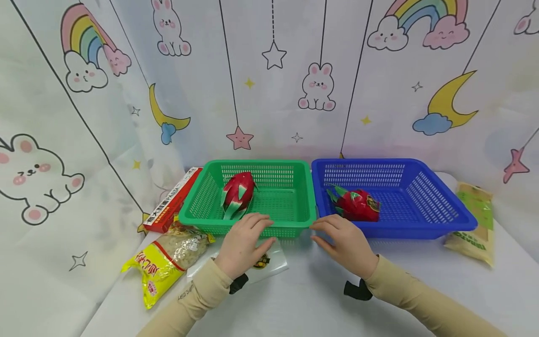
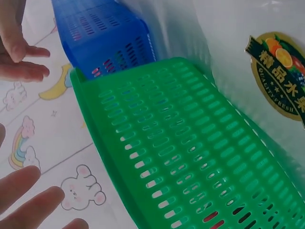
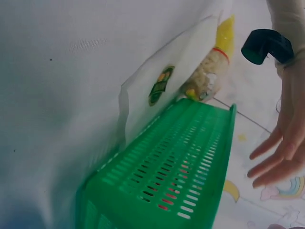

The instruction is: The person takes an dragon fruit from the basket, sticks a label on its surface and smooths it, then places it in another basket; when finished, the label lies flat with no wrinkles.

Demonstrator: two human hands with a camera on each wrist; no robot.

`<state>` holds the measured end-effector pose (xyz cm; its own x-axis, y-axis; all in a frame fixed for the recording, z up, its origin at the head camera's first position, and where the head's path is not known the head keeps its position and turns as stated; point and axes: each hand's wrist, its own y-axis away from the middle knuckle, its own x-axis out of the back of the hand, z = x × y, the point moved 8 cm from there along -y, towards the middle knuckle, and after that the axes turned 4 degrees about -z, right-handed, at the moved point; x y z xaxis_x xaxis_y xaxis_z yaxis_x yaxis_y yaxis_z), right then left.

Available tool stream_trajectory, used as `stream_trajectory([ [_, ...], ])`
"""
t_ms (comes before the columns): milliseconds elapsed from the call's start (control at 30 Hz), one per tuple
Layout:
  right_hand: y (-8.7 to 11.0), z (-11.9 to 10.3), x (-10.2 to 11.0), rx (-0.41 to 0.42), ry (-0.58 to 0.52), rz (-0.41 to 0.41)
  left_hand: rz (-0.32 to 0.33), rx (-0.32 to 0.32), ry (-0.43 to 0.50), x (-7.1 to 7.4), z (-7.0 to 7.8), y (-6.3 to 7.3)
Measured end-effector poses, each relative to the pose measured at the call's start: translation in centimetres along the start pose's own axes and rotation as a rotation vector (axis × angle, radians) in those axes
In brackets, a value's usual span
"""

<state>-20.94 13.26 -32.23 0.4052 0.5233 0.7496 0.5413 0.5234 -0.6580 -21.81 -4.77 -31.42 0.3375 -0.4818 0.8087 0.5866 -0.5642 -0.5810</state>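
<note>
My left hand (image 1: pixel 241 245) hovers before the front rim of the green basket (image 1: pixel 248 225), fingers loosely bent and nothing in them. To its right, my right hand (image 1: pixel 348 243) hangs near the corner where the green basket meets the blue basket (image 1: pixel 412 229); it too holds nothing. One red dragon fruit (image 1: pixel 239 189) with green-tipped scales stands in the left part of the green basket. A second dragon fruit (image 1: pixel 355 205), bearing a dark label, lies in the left part of the blue one. Partly under my left hand, a clear plastic bag (image 1: pixel 273 260) with a fruit sticker lies flat.
Left of the green basket are a red and white box (image 1: pixel 172 201) and a yellow snack bag (image 1: pixel 168 262). A green and tan packet (image 1: pixel 476 224) lies at the blue basket's right side. A printed curtain (image 1: pixel 278 107) hangs behind the white table (image 1: pixel 311 299).
</note>
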Motion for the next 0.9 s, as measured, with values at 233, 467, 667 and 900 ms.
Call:
stream_trajectory([
  [233, -1.1, -0.2, -2.1, 0.048, 0.053, 0.000, 0.009, 0.056, 0.011, 0.0, -1.4, -0.8],
  [467, -1.6, 0.2, -3.9, 0.050, 0.084, -0.002, -0.025, 0.096, 0.024, -0.4, -2.2, -1.2],
  [667, -1.7, 0.7, -4.6, 0.031, 0.091, -0.006, -0.039, 0.108, 0.054, -0.6, -2.6, -1.8],
  [900, -1.8, 0.9, -5.1, 0.023, 0.092, -0.016, -0.045, 0.131, 0.031, -0.6, -3.7, -2.9],
])
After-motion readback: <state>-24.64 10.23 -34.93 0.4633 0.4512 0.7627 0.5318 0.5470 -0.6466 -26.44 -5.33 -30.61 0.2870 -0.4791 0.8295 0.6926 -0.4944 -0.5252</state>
